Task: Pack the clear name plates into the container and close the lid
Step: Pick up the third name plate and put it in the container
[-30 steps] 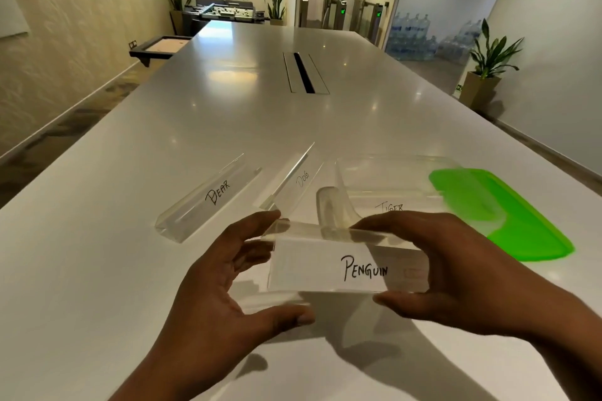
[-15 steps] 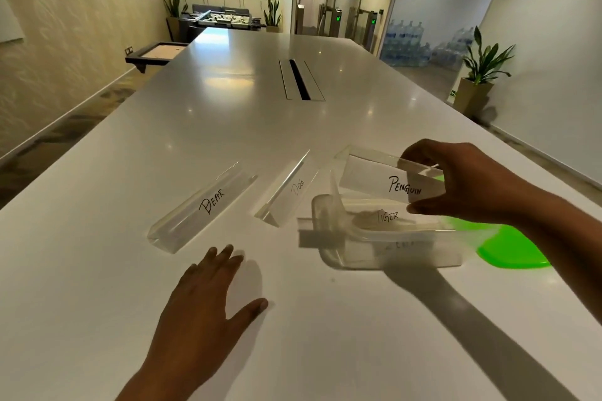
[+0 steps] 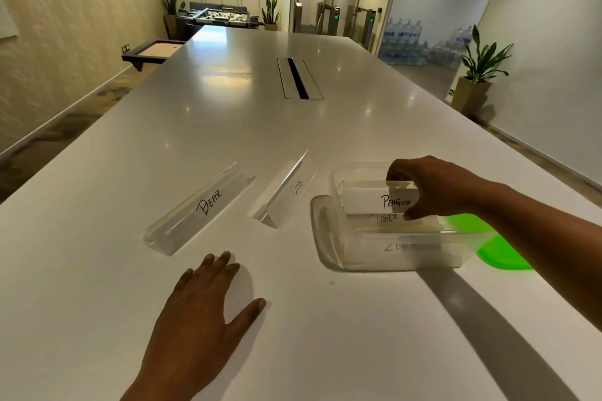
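Observation:
My right hand (image 3: 433, 185) grips the clear plate marked PENGUIN (image 3: 374, 200) and holds it inside the clear container (image 3: 329, 238), above a plate marked TIGER (image 3: 386, 218). A third plate lies lower in the container, its writing blurred. Two more clear plates lie on the table to the left: one marked BEAR (image 3: 198, 208) and one marked DOG (image 3: 288, 190). The green lid (image 3: 501, 254) lies flat behind and right of the container, partly hidden by my right forearm. My left hand (image 3: 202, 312) rests flat on the table, fingers spread, holding nothing.
The long white table (image 3: 228, 127) runs far ahead, with a cable slot (image 3: 298, 78) in its middle. A potted plant (image 3: 475, 75) stands by the right wall. Water bottles are stacked behind glass at the back right.
My left hand let go of the PENGUIN plate and dropped flat onto the table. My right hand carried the plate right and lowered it into the container.

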